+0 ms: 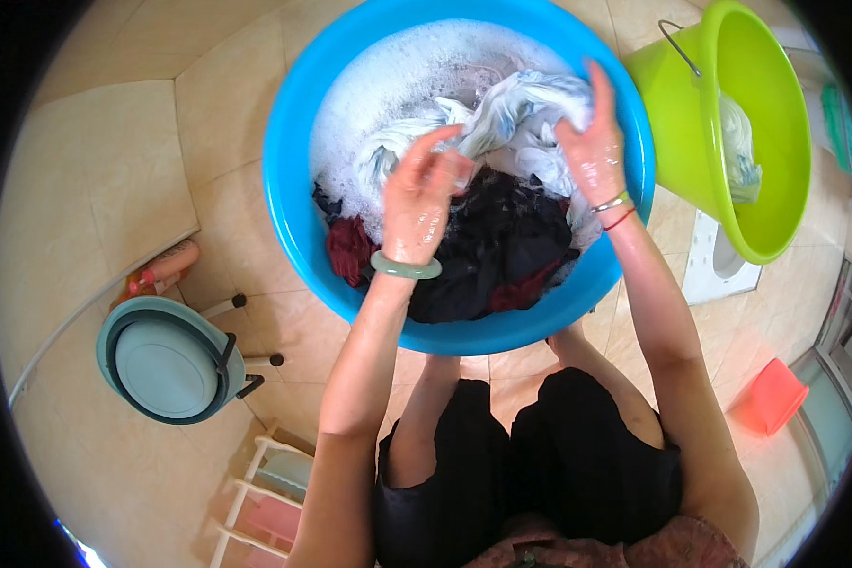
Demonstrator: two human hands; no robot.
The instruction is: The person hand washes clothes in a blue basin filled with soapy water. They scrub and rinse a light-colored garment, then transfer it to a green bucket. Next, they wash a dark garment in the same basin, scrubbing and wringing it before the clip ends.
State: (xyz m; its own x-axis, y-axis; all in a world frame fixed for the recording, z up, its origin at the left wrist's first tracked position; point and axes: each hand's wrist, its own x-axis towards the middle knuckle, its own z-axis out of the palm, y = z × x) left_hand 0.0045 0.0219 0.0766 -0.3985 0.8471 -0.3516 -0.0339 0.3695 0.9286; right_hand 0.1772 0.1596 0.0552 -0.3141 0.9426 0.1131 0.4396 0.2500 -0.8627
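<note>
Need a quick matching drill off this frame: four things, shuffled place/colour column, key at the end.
1. Tub
2. Bucket
3. Dark cloth
4. Red cord

A. Lime green
B. On the wrist of the right hand
C. Blue, with suds inside
D. In the soapy wash, on the person's side

Pairs: 1-C, 2-A, 3-D, 4-B

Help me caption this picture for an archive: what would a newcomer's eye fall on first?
Probably the big blue basin at top centre, its far part covered in white suds. Over it, the wet left hand and right hand are at a white-and-blue cloth, with dark garments nearer the person. To the right, a lime-green bucket holds a pale cloth.
</note>
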